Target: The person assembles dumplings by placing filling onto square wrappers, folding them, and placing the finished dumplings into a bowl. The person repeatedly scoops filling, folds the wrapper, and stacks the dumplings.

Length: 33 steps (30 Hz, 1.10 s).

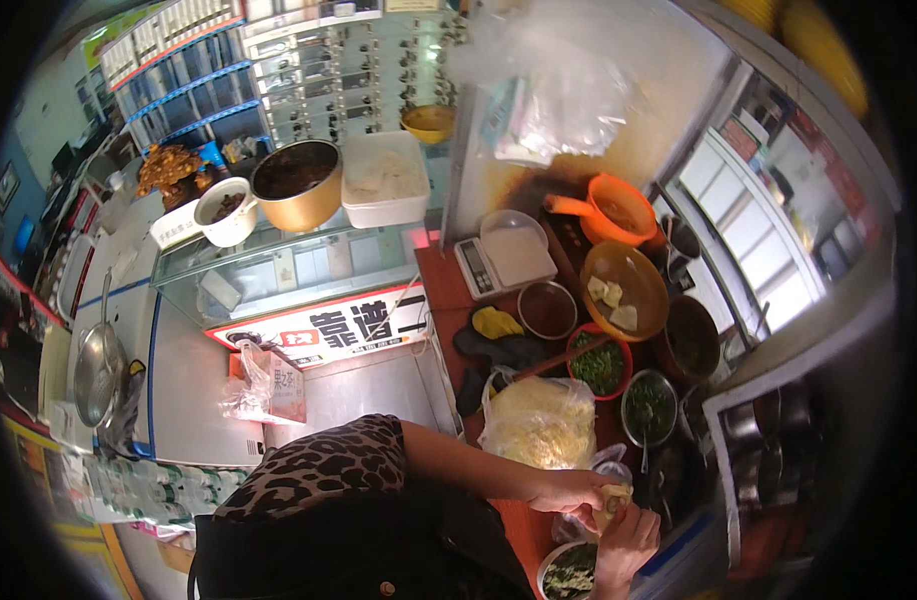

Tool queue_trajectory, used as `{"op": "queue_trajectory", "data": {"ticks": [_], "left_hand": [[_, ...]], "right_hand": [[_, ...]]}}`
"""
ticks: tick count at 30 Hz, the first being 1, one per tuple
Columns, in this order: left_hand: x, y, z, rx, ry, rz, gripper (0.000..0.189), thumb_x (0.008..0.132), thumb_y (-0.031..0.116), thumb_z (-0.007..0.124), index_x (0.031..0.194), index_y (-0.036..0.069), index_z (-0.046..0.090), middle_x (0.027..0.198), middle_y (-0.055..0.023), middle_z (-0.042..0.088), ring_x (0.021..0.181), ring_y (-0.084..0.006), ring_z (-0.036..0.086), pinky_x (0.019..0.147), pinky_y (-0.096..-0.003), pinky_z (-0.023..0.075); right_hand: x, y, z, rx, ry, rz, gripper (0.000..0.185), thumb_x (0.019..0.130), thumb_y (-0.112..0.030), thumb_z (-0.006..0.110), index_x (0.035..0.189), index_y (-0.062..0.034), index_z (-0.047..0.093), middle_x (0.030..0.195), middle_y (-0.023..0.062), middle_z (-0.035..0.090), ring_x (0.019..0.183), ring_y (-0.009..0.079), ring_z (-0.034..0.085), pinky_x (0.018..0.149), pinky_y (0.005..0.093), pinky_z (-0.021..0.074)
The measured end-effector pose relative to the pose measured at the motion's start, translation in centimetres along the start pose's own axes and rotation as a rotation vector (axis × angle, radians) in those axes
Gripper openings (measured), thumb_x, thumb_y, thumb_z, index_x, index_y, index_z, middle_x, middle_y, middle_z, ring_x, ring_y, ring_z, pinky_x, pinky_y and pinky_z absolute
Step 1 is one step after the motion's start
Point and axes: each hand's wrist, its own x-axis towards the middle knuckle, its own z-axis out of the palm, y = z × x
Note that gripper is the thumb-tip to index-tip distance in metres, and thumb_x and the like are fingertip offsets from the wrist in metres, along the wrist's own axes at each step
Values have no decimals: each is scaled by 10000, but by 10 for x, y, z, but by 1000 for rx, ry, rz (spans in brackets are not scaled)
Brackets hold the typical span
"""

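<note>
Both my hands meet at the lower right, over the edge of a red-brown table (522,525). My left hand (571,495) and my right hand (629,544) pinch a small dough wrapper with filling (614,501) between them. Just below is a bowl of chopped greenish filling (569,574). A clear plastic bag of pale yellow wrappers or noodles (541,424) lies above my left forearm. Farther up, an amber bowl (625,289) holds a few pale folded dumplings.
Bowls of chopped greens (599,367) (648,409), a bowl of red liquid (547,309), a digital scale (479,270) and an orange strainer (619,210) crowd the table. A glass counter (308,262) carries a gold pot (297,195) and a white tub (385,180).
</note>
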Motion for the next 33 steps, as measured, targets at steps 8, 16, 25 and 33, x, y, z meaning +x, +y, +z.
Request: {"op": "queue_trajectory", "data": {"ticks": [8, 16, 25, 33], "left_hand": [[-10, 21, -41, 388, 136, 194, 392, 982, 244, 579, 1305, 24, 556, 1142, -90, 657, 973, -183, 665, 768, -344, 599], [-6, 57, -60, 634, 264, 361, 322, 936, 213, 484, 1128, -21, 593, 898, -115, 679, 679, -181, 691, 625, -298, 572], [11, 100, -103, 651, 527, 547, 316, 892, 106, 460, 1147, 21, 626, 841, -136, 669, 561, -205, 662, 543, -340, 556], [-30, 187, -129, 1039, 693, 560, 355, 1003, 120, 449, 1318, 16, 572, 1158, -92, 690, 912, -150, 663, 796, -298, 546]], "right_hand": [[44, -14, 22, 144, -75, -31, 132, 916, -134, 624, 874, -15, 585, 803, 146, 500, 744, 353, 562, 636, 459, 473], [75, -6, 50, 309, -109, -55, 295, 977, -95, 560, 1246, 16, 606, 911, 144, 601, 806, 330, 620, 659, 447, 481], [138, 46, 87, 809, -220, 105, 269, 970, -58, 504, 1208, 45, 575, 1187, 231, 632, 1070, 362, 636, 928, 469, 516], [235, 172, 143, 1305, 392, 850, 736, 977, -174, 601, 1564, -53, 174, 1344, 161, 501, 1015, 224, 620, 935, 354, 533]]}}
